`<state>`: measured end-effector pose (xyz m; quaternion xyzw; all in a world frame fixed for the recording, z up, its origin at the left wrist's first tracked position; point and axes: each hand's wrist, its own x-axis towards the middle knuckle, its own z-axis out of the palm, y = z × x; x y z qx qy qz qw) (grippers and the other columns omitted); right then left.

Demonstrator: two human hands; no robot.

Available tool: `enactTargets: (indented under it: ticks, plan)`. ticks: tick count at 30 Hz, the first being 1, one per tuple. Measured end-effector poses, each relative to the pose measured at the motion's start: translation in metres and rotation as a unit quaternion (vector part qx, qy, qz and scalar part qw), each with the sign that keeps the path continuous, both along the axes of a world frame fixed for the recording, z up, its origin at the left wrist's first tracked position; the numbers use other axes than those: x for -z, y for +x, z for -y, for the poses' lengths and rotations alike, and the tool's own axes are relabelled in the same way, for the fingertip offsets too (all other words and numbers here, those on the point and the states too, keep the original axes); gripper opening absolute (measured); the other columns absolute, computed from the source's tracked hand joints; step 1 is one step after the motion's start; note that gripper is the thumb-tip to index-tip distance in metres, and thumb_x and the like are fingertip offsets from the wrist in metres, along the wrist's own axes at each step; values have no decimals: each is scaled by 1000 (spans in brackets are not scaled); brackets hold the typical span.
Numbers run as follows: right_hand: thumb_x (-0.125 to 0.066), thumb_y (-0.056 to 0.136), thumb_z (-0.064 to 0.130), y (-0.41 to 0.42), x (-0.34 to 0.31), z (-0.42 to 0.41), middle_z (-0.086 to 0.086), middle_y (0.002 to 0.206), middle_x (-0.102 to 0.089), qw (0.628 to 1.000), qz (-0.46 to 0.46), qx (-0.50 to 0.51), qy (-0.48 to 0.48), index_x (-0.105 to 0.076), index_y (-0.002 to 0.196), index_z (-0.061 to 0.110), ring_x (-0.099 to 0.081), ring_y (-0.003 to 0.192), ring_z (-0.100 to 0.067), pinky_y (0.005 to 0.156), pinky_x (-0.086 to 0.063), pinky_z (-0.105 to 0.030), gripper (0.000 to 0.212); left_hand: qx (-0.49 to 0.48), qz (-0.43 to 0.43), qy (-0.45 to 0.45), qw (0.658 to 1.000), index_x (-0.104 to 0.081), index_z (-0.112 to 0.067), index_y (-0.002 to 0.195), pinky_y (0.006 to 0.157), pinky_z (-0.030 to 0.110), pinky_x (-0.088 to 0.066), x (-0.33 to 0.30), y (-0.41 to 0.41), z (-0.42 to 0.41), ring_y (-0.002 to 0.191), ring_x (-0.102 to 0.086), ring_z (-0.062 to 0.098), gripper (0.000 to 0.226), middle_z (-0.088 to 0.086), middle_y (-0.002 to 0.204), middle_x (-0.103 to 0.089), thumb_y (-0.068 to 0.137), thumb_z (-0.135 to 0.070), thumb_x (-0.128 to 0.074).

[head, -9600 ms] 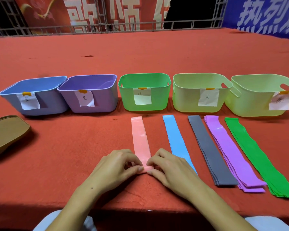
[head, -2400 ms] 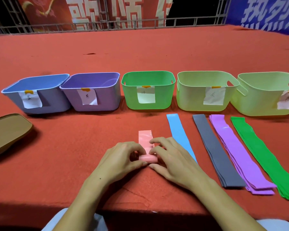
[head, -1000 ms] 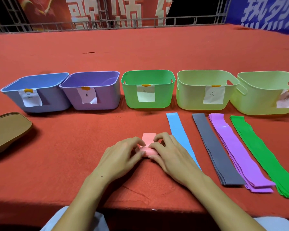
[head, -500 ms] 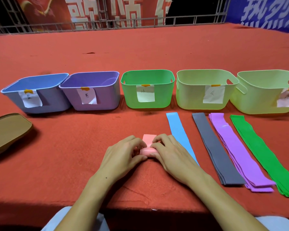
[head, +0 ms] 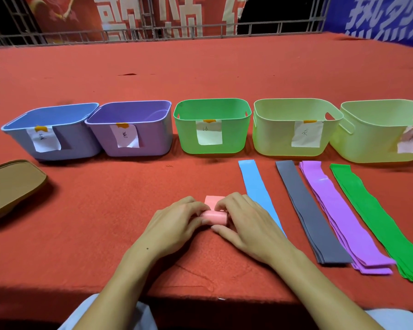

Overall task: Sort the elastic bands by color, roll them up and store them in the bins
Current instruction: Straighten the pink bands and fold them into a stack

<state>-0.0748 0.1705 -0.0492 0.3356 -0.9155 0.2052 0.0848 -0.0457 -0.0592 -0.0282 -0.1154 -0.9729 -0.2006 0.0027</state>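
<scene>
A pink elastic band [head: 214,216] lies on the red table, rolled into a thick coil with only a short flat tail left beyond it. My left hand [head: 177,225] grips the coil's left end and my right hand [head: 246,225] grips its right end, fingers curled over the top. To the right lie flat bands: a blue band [head: 255,186], a grey stack [head: 308,210], a purple stack [head: 336,215] and a green stack [head: 377,220]. Behind stand labelled bins: blue bin [head: 67,144], purple bin [head: 153,139], green bin [head: 234,139] and two pale yellow-green bins [head: 272,139] [head: 358,148].
A brown lid-like tray [head: 10,186] lies at the left edge. The table's front edge [head: 200,296] runs just below my wrists. A metal railing and banners stand beyond the far edge of the table.
The pink band went from lying flat to being rolled away from me; the coil has grown and its flat tail has shortened to a stub. Both hands have moved forward with it.
</scene>
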Motion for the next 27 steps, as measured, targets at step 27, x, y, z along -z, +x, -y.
enactTargets:
  ticks: [27]
  plan:
    - [-33,105,58,-7,2,-3,10,128,-49,999,26,17,21,-61,123,25,-52,108,-15,92,-48,-38,47,-29,-74,4,997,-57,-47,121,73,37,-54,-4,5,-11,89,-58,0,36,-23,107,-60,90,-53,-74]
